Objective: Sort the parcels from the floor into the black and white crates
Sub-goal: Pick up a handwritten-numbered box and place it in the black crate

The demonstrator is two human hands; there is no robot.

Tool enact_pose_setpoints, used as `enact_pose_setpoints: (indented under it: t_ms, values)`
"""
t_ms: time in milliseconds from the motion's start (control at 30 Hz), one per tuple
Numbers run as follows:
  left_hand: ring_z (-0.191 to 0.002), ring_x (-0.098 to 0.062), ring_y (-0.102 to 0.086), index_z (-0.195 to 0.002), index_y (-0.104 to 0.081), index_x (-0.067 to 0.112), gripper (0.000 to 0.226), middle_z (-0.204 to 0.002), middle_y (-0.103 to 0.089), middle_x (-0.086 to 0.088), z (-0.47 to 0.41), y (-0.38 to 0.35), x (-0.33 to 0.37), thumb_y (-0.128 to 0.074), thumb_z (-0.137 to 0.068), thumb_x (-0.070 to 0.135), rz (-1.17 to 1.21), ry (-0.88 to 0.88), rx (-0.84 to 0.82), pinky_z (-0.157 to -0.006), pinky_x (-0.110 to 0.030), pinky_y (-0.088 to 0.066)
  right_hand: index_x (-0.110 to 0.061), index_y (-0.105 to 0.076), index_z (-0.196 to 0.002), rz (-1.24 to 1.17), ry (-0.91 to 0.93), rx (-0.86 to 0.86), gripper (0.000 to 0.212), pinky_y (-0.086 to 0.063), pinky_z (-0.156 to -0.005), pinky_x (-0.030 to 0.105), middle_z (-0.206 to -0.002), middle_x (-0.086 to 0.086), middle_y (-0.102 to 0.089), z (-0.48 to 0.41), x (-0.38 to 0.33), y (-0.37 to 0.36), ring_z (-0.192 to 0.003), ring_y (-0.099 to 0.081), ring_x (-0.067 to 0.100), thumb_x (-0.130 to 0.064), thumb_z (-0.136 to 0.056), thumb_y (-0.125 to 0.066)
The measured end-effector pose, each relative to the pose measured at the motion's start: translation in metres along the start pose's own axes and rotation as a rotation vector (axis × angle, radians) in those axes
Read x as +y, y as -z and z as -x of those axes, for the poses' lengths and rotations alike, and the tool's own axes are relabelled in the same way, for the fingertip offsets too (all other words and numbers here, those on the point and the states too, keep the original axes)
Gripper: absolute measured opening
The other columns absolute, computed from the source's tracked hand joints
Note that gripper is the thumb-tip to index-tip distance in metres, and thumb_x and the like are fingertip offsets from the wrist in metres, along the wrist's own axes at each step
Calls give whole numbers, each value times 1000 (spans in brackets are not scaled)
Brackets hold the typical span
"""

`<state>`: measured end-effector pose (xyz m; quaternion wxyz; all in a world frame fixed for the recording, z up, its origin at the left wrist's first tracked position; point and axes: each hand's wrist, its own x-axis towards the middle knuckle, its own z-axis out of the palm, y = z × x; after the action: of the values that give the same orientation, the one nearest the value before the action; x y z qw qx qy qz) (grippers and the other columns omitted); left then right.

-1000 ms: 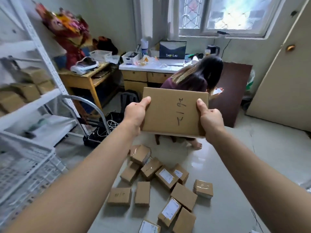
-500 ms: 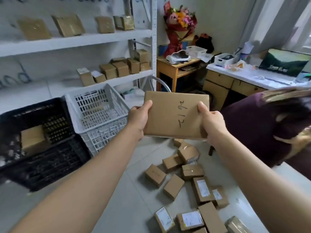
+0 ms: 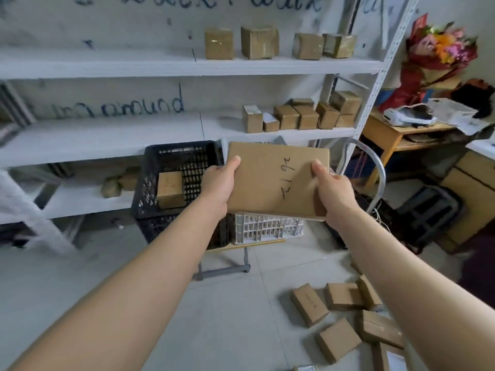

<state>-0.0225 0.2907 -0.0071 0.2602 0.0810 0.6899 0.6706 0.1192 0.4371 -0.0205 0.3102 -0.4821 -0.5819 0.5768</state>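
While the flat cardboard parcel [image 3: 277, 180] was held in the air before the crates, the left hand [image 3: 218, 183] gripped its left edge and the right hand [image 3: 330, 188] its right edge; each thumb was pressed on the top face, and the other fingers were curled underneath, hidden by the card. Handwritten marks faced the camera; the parcel covered most of the white crate [image 3: 267, 227] in this view, so whether it hung over that crate or short of it could not be told. A black crate [image 3: 176, 153] stood just beside the white one, on its left, and held one small box [image 3: 170, 190]; both crates sat below a white shelf [image 3: 107, 135]. Loose parcels [image 3: 337, 340] lay on the floor [image 3: 227, 317] at lower right, well apart from the crates. By its look the parcel was judged light and stiff, with dry card that gave good friction; a hold at two opposite edges suited it; hard squeezing might bow the broad face; the contents were unknown.
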Motion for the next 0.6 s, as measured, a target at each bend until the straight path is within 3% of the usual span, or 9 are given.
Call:
enact_pose_setpoints:
  t_ms: [167, 333, 467, 600]
  values:
    - [-77, -17, -60, -102, -57, 16, 35, -92, -63, -2, -41, 54, 5, -57, -88, 48, 6, 29, 62, -55, -27, -42, -8, -54, -112, 27, -4, -67, 60, -35, -57, 27, -101, 7, -59, -10, -1, -75, -81, -54, 18, -60, -83, -55]
    - [-80, -16, -60, -96, -57, 20, 29, -98, -64, -1, -75, 86, 2, -57, -88, 48, 31, 71, 120, -57, -27, -44, -13, -51, -99, 69, -4, -109, 49, -31, -53, 27, -85, -2, -52, -27, -3, -129, -74, -48, 12, -58, -84, -56]
    - [-97, -19, -59, -95, -58, 21, 29, -111, -64, -2, -108, 98, -1, -56, -89, 49, 17, 80, 162, -87, -35, -49, -15, -49, -91, 119, -16, -169, 44, -32, -53, 28, -84, -1, -53, -50, -5, -163, -73, -49, 14, -58, -85, -54]
    - [-116, -24, -53, -129, -52, 17, 56, -128, -57, -4, -145, 100, -3, -57, -86, 52, 31, 108, 227, -103, -45, -41, -12, -52, -100, 93, -33, -224, 47, -35, -53, 27, -86, -1, -56, -81, -6, -193, -74, -53, 13, -57, -85, -56]
